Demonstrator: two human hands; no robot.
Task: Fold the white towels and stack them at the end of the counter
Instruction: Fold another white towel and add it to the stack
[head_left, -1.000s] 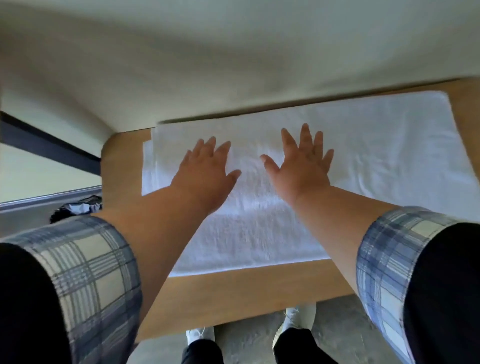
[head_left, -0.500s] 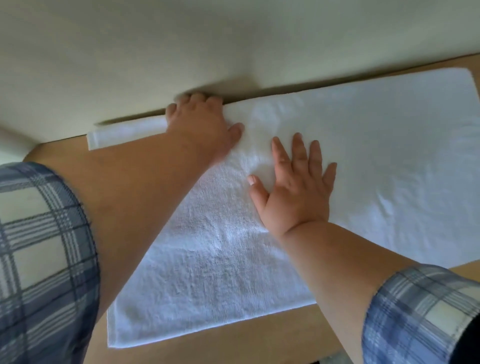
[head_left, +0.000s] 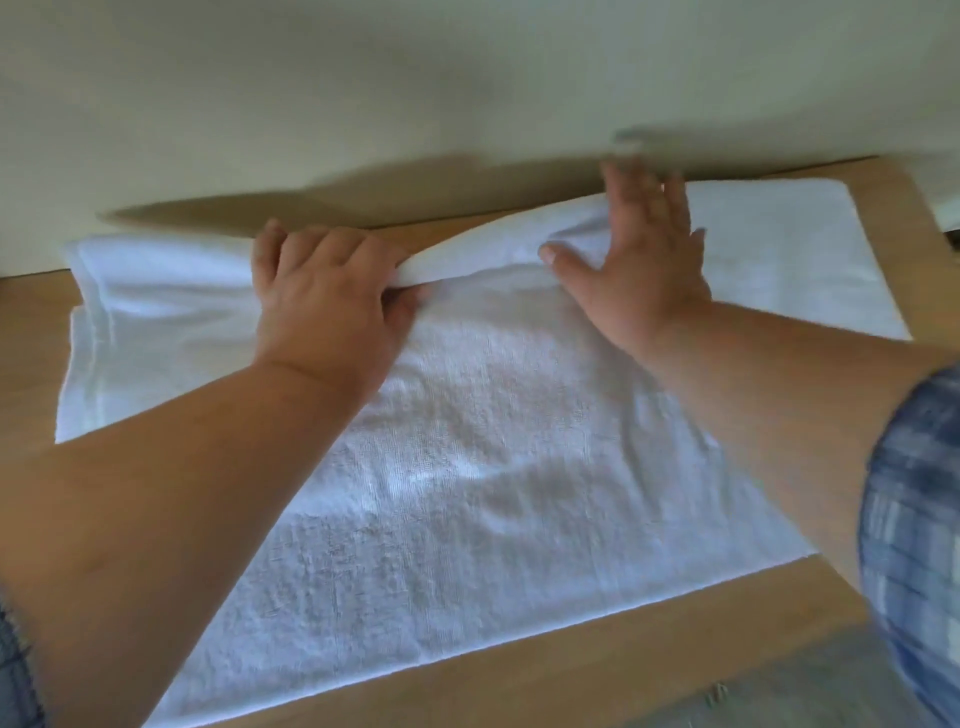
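Since the earlier frame the far edge of the white terry-cloth towel (head_left: 467, 467), which lay flat against the wall under both palms, has been gathered up and lifted off the counter, and the two hands have spread further apart along it. The left hand (head_left: 322, 306), at about eleven o'clock in the view, is curled shut with a pinched ridge of the towel's far hem running out from between thumb and fingers. The right hand (head_left: 639, 260), at about one o'clock, has its fingers spread and somewhat blurred, thumb hooked under the same raised hem; whether it truly clamps the cloth or only presses it I cannot tell. The towel covers most of the light wooden counter (head_left: 675, 644), its long axis running from nine o'clock to three o'clock, so the lifted edge lies crosswise to both forearms and the free near hem sits toward six o'clock, close to the person's body. That is the relation the fold seems to turn on: the far hem must travel toward six o'clock to meet the near one, and both hands are about equally placed on it, the left perhaps a touch nearer the body. The pale cream wall (head_left: 467, 78) stands right behind the counter at twelve o'clock. A blue plaid sleeve (head_left: 914, 493) shows at four o'clock. Nothing lies on the cloth in the fold's path.
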